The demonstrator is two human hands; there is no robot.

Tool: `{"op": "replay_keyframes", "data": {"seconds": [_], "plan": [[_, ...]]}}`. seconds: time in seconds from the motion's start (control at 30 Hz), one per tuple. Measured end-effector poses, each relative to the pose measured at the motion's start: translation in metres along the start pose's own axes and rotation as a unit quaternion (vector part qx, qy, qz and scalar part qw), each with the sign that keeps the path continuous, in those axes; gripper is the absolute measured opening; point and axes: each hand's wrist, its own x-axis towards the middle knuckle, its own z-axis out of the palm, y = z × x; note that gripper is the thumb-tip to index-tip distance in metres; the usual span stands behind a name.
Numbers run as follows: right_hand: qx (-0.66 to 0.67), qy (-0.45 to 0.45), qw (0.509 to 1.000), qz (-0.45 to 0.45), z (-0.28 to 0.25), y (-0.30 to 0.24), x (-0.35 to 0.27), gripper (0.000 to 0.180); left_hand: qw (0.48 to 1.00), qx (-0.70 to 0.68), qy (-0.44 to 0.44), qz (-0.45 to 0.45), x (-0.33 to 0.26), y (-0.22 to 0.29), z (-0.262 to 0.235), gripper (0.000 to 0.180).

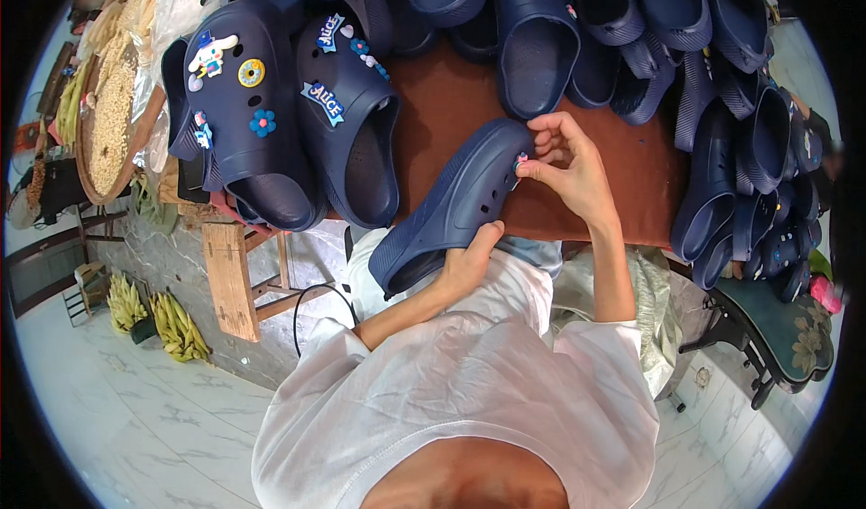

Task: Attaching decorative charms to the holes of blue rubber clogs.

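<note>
A navy clog (pixel 460 184) lies tilted over the near edge of the brown table, its toe pointing away to the right. My left hand (pixel 471 261) grips its side near the heel opening, thumb on top; the other fingers are hidden. At the clog's toe, my right hand (pixel 573 166) is closed, its thumb tip against a small pink and blue shoe charm (pixel 520 161) and its bent fingers at the toe's edge. Several holes in the clog's upper are bare. To the left stand two navy clogs with charms, the left one (pixel 239 112) and the right one (pixel 352 121).
Many navy clogs (pixel 722 166) are piled along the table's (pixel 622 166) back and right side. A wooden stool (pixel 230 279) stands at the left, near corn cobs (pixel 176 327) on the floor. A dark green chair seat (pixel 785 328) is at the right.
</note>
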Motion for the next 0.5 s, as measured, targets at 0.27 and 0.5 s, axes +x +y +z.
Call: {"op": "replay_keyframes", "data": {"seconds": [0.27,0.5], "plan": [[-0.024,-0.065,0.997,-0.019,-0.008,0.0,0.005,0.056,0.998,0.049,-0.022,-0.016,-0.006,-0.01,-0.01,0.006],[0.044,-0.101,0.994,0.01,-0.001,-0.002,0.008,0.051,0.997,0.022,0.019,-0.074,-0.007,-0.003,-0.009,0.01]]}}
